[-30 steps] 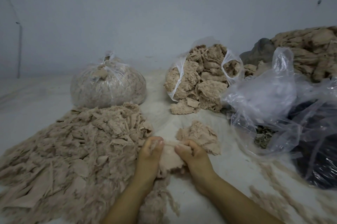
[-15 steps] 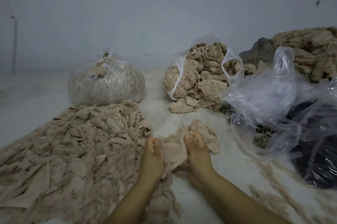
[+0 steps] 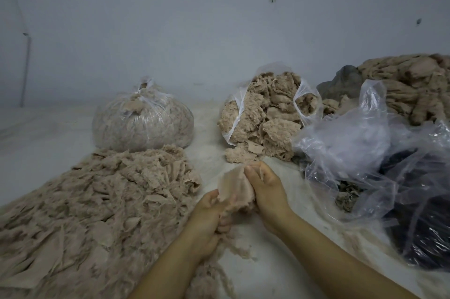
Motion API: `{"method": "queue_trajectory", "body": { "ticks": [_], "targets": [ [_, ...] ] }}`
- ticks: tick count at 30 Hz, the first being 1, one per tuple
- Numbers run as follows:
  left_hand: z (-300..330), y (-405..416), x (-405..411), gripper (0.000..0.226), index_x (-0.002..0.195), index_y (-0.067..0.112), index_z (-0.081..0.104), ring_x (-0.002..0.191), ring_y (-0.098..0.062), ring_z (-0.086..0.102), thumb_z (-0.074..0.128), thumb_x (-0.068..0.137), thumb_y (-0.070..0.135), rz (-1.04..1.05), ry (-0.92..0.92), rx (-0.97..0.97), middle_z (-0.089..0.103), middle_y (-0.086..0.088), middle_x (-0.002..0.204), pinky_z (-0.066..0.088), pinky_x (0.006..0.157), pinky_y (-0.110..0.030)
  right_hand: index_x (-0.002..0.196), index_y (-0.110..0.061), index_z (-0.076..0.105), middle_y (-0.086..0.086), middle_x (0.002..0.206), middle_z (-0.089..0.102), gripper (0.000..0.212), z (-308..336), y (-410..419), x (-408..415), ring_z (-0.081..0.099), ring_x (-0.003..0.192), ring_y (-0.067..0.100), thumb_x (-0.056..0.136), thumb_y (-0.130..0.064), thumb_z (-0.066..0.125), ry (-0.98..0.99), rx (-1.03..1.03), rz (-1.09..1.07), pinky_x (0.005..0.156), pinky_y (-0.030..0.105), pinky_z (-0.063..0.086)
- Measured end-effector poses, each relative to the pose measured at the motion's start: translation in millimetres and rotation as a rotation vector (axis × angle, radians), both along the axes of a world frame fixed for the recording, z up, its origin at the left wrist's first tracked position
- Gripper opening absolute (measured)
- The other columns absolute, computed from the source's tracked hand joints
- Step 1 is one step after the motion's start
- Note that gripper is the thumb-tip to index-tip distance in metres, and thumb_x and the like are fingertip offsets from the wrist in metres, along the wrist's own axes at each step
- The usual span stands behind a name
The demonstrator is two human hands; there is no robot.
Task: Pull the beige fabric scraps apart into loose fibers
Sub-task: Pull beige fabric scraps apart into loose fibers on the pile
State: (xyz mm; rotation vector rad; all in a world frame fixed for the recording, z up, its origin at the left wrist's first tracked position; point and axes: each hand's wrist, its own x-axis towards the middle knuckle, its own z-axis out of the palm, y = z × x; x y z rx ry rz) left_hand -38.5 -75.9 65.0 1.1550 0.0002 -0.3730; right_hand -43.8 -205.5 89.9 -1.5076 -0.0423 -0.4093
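Nearest the camera, two bare forearms are reaching in from the bottom edge over a pale surface, with a tuft of loose fibers lying just beside and under the left wrist. The left hand is curling its fingers round the lower edge of a beige fabric scrap, and the right hand is pinching the same scrap along its upper right edge, fingertips at the top corner. The scrap is standing up between the two hands, stretched from the lower grip to the higher one, its frayed bottom hanging between the palms.

To the left, a broad pile of torn beige pieces and fluff is spreading across the surface, its near edge lying just beside the left hand. To the right, crumpled clear plastic is lying over something dark.

Farther back, an open clear bag of beige scraps is spilling toward the hands, and a tied clear bag of fluff is sitting behind the pile. At the far right, a heap of brownish cloth is resting against the pale wall.
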Motion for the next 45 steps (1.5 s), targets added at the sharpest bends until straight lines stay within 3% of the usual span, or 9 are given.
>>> {"method": "queue_trajectory", "body": {
  "ticks": [4, 12, 16, 20, 25, 33, 38, 43, 45],
  "targets": [
    [4, 4, 4, 0.006, 0.09, 0.006, 0.058, 0.034, -0.003, 0.041, 0.056, 0.093, 0.01, 0.212, -0.261, 0.24, 0.06, -0.002, 0.06, 0.03, 0.034, -0.015, 0.079, -0.021, 0.063, -0.016, 0.07, 0.063, 0.02, -9, -18, 10, 0.054, 0.065, -0.005, 0.095, -0.01, 0.055, -0.055, -0.071, -0.118, 0.063, 0.013, 0.042],
    [-18, 32, 14, 0.034, 0.062, 0.011, 0.049, 0.041, -0.002, 0.039, 0.049, 0.096, 0.009, 0.346, -0.453, 0.616, 0.046, 0.008, 0.048, 0.033, 0.047, -0.019, 0.089, -0.02, 0.058, 0.002, 0.09, 0.061, 0.011, -30, -56, 34, 0.056, 0.083, 0.019, 0.095, -0.028, 0.055, 0.204, -0.277, -0.277, 0.065, 0.026, 0.041],
    [-21, 48, 11, 0.012, 0.083, 0.021, 0.06, 0.073, -0.013, 0.058, 0.057, 0.094, 0.017, 0.207, -0.521, 0.757, 0.063, 0.004, 0.078, 0.045, 0.068, -0.024, 0.132, -0.019, 0.043, 0.006, 0.132, 0.04, 0.045, -34, -65, 23, 0.046, 0.12, 0.024, 0.093, -0.04, 0.054, 0.303, -0.914, -0.401, 0.086, 0.032, 0.04],
    [-6, 67, 7, 0.037, 0.112, 0.03, 0.057, 0.108, -0.003, 0.051, 0.058, 0.085, 0.004, -0.133, -0.67, 1.031, 0.052, 0.019, 0.113, 0.036, 0.086, -0.006, 0.101, -0.022, 0.06, -0.004, 0.096, 0.059, 0.011, -40, -35, 1, 0.056, 0.087, 0.014, 0.092, -0.028, 0.057, 0.077, -0.857, -0.105, 0.076, 0.022, 0.045],
    [-11, 85, 6, 0.053, 0.131, 0.024, 0.051, 0.117, -0.002, 0.041, 0.054, 0.082, 0.005, -0.302, -0.797, 1.257, 0.044, 0.015, 0.124, 0.027, 0.096, -0.007, 0.14, -0.022, 0.044, 0.002, 0.123, 0.042, 0.043, -62, -16, -4, 0.045, 0.11, 0.018, 0.099, -0.038, 0.043, 0.022, -1.247, 0.138, 0.091, 0.022, 0.036],
    [-36, 88, 2, 0.01, 0.092, 0.014, 0.066, 0.1, -0.011, 0.055, 0.058, 0.092, 0.008, -0.138, -0.861, 1.1, 0.061, 0.002, 0.103, 0.039, 0.086, -0.013, 0.131, -0.036, 0.055, 0.001, 0.142, 0.038, 0.037, -60, -15, -2, 0.034, 0.126, 0.021, 0.1, -0.046, 0.037, 0.046, -1.341, 0.209, 0.105, 0.026, 0.023],
    [-35, 89, -1, 0.022, 0.081, 0.026, 0.053, 0.074, 0.002, 0.049, 0.051, 0.095, 0.009, -0.076, -0.784, 1.051, 0.057, 0.006, 0.083, 0.037, 0.068, -0.013, 0.098, -0.009, 0.067, 0.004, 0.104, 0.067, 0.028, -61, -23, -14, 0.056, 0.097, 0.019, 0.101, -0.026, 0.044, -0.141, -1.089, 0.293, 0.092, 0.032, 0.038],
    [-26, 88, -7, 0.024, 0.086, 0.024, 0.056, 0.078, 0.01, 0.051, 0.054, 0.091, 0.0, -0.012, -0.733, 0.925, 0.058, 0.006, 0.088, 0.037, 0.07, -0.006, 0.14, -0.02, 0.045, -0.002, 0.146, 0.043, 0.043, -61, -1, -5, 0.034, 0.13, 0.018, 0.102, -0.038, 0.036, -0.071, -1.299, 0.252, 0.111, 0.032, 0.023],
    [-21, 92, -10, 0.023, 0.088, 0.023, 0.057, 0.08, 0.011, 0.052, 0.056, 0.09, 0.0, 0.039, -0.714, 0.875, 0.059, 0.007, 0.091, 0.038, 0.069, -0.005, 0.13, -0.014, 0.055, 0.004, 0.133, 0.055, 0.041, -60, 3, -12, 0.044, 0.121, 0.019, 0.102, -0.038, 0.036, -0.115, -1.285, 0.308, 0.106, 0.034, 0.03]
  ]
}}
